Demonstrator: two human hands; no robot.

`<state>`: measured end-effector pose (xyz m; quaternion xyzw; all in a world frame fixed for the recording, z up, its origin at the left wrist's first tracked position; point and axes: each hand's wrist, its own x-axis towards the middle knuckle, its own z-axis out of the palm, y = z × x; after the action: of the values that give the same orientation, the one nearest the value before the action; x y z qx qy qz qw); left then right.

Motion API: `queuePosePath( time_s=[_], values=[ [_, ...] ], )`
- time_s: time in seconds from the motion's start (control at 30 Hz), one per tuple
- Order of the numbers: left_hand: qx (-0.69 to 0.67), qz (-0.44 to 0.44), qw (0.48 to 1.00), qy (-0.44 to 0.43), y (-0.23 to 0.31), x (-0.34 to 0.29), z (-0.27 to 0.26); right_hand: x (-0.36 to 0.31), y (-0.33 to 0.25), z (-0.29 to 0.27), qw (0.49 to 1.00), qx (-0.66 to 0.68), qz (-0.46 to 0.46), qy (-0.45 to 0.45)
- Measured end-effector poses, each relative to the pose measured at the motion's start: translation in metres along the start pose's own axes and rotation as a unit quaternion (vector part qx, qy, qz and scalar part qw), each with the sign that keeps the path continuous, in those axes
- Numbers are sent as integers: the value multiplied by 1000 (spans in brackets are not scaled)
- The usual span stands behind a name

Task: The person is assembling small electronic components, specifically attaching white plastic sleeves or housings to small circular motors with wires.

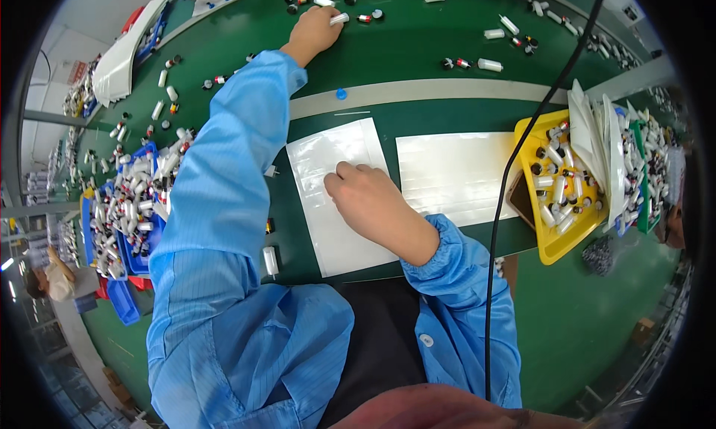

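Observation:
My left hand (315,29) reaches far across the green belt and closes on a small white tube (339,17) among other scattered tubes and caps. My right hand (365,194) rests knuckles-up, fingers curled, on a clear plastic sheet (328,161) lying in front of me on the green table (447,56). I cannot tell whether it holds anything. Both arms wear light blue sleeves.
A second clear sheet (455,175) lies to the right. A yellow tray (556,243) of white tubes stands at right, beside white stacked trays (597,146). Blue bins (134,220) full of tubes sit at left. A black cable (507,175) hangs down. Another person (52,276) stands far left.

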<state>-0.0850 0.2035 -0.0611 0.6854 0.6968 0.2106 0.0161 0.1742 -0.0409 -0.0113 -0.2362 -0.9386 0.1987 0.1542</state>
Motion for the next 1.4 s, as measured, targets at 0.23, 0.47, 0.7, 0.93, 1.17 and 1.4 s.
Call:
queuePosePath(
  time_s=[0.23,0.47,0.7,0.93,1.17,1.4],
  values=[
    [-480,-13,869,118,64,-77,-90,-5,-4,8,999,-23,-12,26],
    [-796,-199,572,-25,109,-166,-112,-3,-7,5,1000,10,5,-6],
    [-803,-232,547,-47,108,-181,-82,1,11,-25,968,234,59,-64],
    [-869,-210,444,-64,113,-182,-92,15,21,-37,916,338,90,194],
    [-900,-146,398,-99,127,-186,-99,25,37,-17,905,203,60,370],
    [-651,-24,743,-155,111,-187,-101,24,40,-14,878,231,61,414]
  ],
)
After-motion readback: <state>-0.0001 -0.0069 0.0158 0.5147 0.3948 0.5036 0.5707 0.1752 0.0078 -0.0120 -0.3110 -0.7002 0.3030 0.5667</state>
